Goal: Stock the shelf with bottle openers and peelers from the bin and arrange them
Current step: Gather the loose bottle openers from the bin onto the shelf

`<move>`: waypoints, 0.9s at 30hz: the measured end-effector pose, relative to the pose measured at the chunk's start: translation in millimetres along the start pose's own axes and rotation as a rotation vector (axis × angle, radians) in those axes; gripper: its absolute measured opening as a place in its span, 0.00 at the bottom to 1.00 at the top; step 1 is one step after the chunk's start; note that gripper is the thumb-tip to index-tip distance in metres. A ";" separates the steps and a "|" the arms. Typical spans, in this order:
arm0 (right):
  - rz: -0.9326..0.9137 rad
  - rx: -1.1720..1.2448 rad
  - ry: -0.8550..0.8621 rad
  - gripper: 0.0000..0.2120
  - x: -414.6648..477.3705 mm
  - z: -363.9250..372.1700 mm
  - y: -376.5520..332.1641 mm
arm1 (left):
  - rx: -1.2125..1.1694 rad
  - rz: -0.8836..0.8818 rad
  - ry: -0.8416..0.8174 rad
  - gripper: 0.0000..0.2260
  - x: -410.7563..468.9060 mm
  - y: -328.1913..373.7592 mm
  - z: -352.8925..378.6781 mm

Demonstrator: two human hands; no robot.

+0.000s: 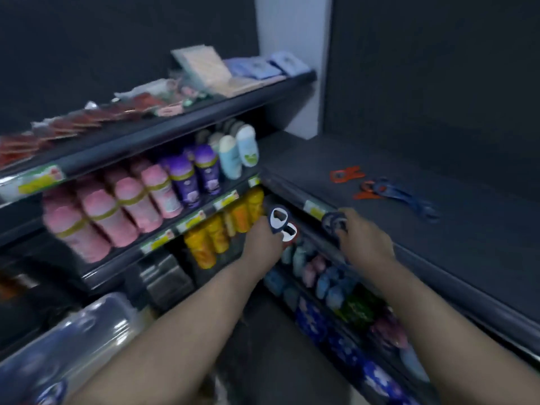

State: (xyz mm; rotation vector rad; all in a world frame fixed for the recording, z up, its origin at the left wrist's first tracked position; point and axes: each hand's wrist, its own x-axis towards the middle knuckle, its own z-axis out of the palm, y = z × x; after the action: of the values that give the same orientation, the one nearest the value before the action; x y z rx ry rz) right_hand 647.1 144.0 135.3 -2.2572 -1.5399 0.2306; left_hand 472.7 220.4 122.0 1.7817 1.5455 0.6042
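My left hand (pixel 264 244) grips two bottle openers, a dark blue one (pixel 278 219) and a red one (pixel 290 233) behind it, just below the front edge of the dark shelf (pixel 380 229). My right hand (pixel 362 241) holds another dark blue opener (pixel 333 222) at that shelf's front lip. On the shelf top lie a red opener (pixel 346 174), an orange-red one (pixel 366 191) and a few dark blue ones (pixel 406 197), loosely grouped at the right. The picture is blurred by motion.
To the left, angled shelves carry pink bottles (pixel 117 206), purple bottles (pixel 191 173), pale blue ones (pixel 239 150) and orange ones (pixel 222 232). Packets (pixel 210 68) lie on the top shelf. Below the dark shelf are blue and green goods (pixel 336 287). A clear-wrapped pack (pixel 73 340) sits bottom left.
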 end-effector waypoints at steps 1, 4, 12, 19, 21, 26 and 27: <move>0.026 -0.015 0.039 0.17 9.5 -12.0 18.5 | -0.003 0.022 -0.014 0.11 7.8 20.0 14.3; 0.104 -0.046 0.077 0.17 37.2 -38.0 63.1 | -0.013 0.063 -0.020 0.10 28.2 69.0 50.9; 0.179 -0.137 -0.043 0.19 81.2 -43.2 106.7 | 0.125 0.175 -0.146 0.15 81.3 127.2 101.3; 0.167 -0.181 -0.105 0.26 112.7 -31.1 110.8 | 0.398 0.303 -0.188 0.17 142.1 124.0 118.8; 0.189 -0.262 -0.040 0.25 119.6 -30.3 112.1 | 0.426 0.354 -0.170 0.19 156.8 122.0 124.6; 0.178 -0.330 0.114 0.19 126.8 -28.1 107.4 | 0.515 0.492 -0.009 0.20 170.6 115.1 128.6; 0.154 -0.329 0.118 0.19 126.4 -26.8 103.8 | 0.515 0.504 -0.002 0.20 169.0 113.6 127.1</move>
State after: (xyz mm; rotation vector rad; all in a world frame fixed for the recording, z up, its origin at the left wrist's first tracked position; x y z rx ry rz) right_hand 793.4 221.6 127.8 -2.5936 -1.4297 -0.1230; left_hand 671.1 354.8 109.0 2.6002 1.3240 0.4527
